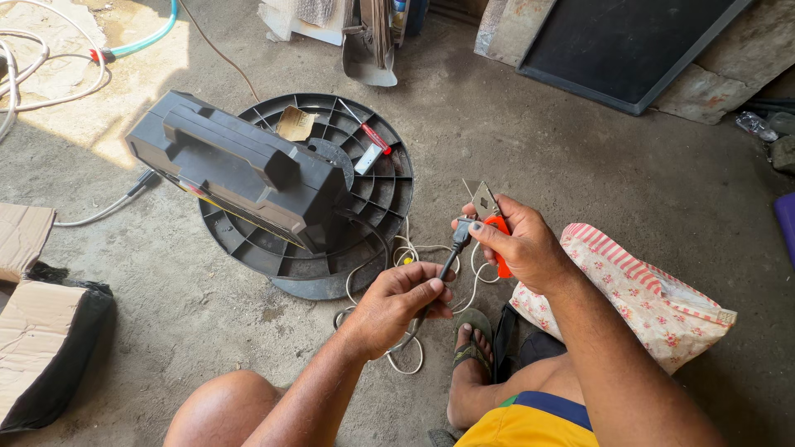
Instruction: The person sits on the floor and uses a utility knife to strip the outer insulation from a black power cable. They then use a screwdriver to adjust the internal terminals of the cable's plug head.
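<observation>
Just right of the frame's centre, the right hand (522,248) grips an orange-handled cutter (493,219), its blade touching the end of a black cable (451,257). Below it, the left hand (397,302) pinches that cable, near a black case (240,170) lying on a round plastic grille (364,207).

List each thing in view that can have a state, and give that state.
left hand: closed around the black cable
right hand: gripping the orange-handled cutter, blade out at the cable's end
black case: closed, lying tilted on the round black grille
floral bag: lying on the floor
cardboard: flattened
</observation>
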